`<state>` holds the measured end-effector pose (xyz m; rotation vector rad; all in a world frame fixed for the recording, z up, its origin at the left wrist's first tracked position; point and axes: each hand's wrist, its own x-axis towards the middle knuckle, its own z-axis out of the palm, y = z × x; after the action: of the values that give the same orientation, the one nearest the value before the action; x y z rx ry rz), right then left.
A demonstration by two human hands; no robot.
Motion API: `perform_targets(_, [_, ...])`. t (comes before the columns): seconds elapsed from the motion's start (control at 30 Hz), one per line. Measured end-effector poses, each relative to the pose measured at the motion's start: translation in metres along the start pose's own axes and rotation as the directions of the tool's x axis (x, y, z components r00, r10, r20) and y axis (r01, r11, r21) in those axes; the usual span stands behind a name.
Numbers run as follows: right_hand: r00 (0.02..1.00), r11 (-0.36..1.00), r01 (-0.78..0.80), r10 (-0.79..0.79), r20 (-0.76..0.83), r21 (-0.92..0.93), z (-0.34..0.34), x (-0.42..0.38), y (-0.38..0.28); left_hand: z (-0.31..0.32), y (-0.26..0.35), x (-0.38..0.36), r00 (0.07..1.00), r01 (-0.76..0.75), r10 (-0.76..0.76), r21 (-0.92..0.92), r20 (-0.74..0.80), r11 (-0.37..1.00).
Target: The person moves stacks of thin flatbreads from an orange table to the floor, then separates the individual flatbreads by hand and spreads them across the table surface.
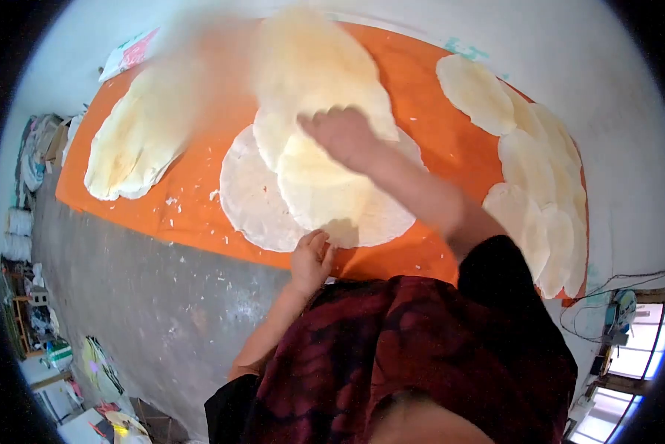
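In front of me, large thin pale rounds that look like flatbreads (325,196) overlap on an orange cloth (429,255). Over the middle of them is my right hand (340,137), its fingers curled downward and closed. Whatever lies under those fingers is hidden. My left hand (312,259) is at the near edge of the front rounds, its fingers loosely bent and a little apart, with nothing visible in it. A longer yellowish stack of rounds (321,70) reaches from the middle toward the far edge, partly blurred at its upper left.
More overlapping rounds (136,137) lie on the left, and several spread along the right end (540,185). White scraps dot the cloth. A white and pink bag (130,53) sits at the far left corner. Grey floor (162,285) borders the near side, with clutter along the left wall.
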<state>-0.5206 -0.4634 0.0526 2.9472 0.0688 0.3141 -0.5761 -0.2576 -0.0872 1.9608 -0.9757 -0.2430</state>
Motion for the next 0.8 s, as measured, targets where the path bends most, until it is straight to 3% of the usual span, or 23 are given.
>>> perform_targets(0.07, [0.999, 0.994, 0.036, -0.04, 0.035, 0.103, 0.054, -0.004, -0.029, -0.007, 0.003, -0.008, 1.0, -0.003, 0.003, 0.031, -0.001, 1.0])
perform_targets(0.13, [0.968, 0.992, -0.012, -0.02, 0.249, 0.128, 0.102, -0.019, -0.054, -0.01, 0.008, -0.015, 0.999, 0.037, -0.038, 0.043, 0.028, 0.998])
perform_targets(0.23, [0.995, 0.99, -0.053, 0.041, 0.092, 0.135, 0.137, -0.055, -0.068, -0.005, 0.005, -0.023, 0.999, 0.037, -0.038, 0.005, 0.039, 0.999])
perform_targets(0.33, [0.96, 0.937, -0.086, -0.013, 0.278, 0.34, 0.112, -0.069, -0.052, 0.008, 0.002, -0.024, 0.997, 0.01, -0.01, -0.004, 0.074, 1.0])
perform_targets(0.37, [0.967, 0.916, -0.14, 0.046, 0.249, 0.375, 0.095, -0.077, -0.043, 0.017, 0.0, -0.024, 0.995, -0.018, 0.019, -0.016, 0.094, 1.0])
perform_targets(0.4, [0.965, 0.89, -0.208, 0.12, 0.231, 0.405, 0.075, -0.09, -0.032, 0.033, -0.011, -0.026, 0.994, 0.0, 0.018, -0.166, 0.109, 0.986])
perform_targets(0.5, [0.916, 0.817, -0.4, 0.345, 0.204, 0.414, 0.064, -0.176, 0.003, 0.055, 0.012, -0.012, 0.958, 0.137, -0.037, -0.338, 0.284, 0.931])
perform_targets(0.53, [0.897, 0.799, -0.443, 0.404, 0.182, 0.407, 0.059, -0.206, 0.014, 0.055, 0.032, -0.003, 0.93, 0.194, -0.058, -0.35, 0.363, 0.917])
perform_targets(0.57, [0.876, 0.773, -0.449, 0.479, 0.051, 0.448, 0.063, -0.248, 0.024, 0.074, 0.027, -0.002, 0.89, 0.299, -0.105, -0.394, 0.444, 0.869])
perform_targets(0.63, [0.768, 0.703, -0.639, 0.556, 0.318, 0.313, 0.061, -0.336, 0.044, 0.094, 0.062, 0.014, 0.808, 0.422, -0.129, -0.412, 0.574, 0.808])
perform_targets(0.7, [0.499, 0.526, -0.85, 0.796, 0.343, 0.014, 0.05, -0.405, 0.037, 0.123, 0.093, 0.026, 0.697, 0.571, -0.132, -0.434, 0.705, 0.697])
perform_targets(0.8, [0.418, 0.461, -0.887, 0.815, 0.402, -0.013, 0.043, -0.472, 0.036, 0.186, 0.134, 0.034, 0.45, 0.864, -0.226, -0.356, 0.864, 0.357])
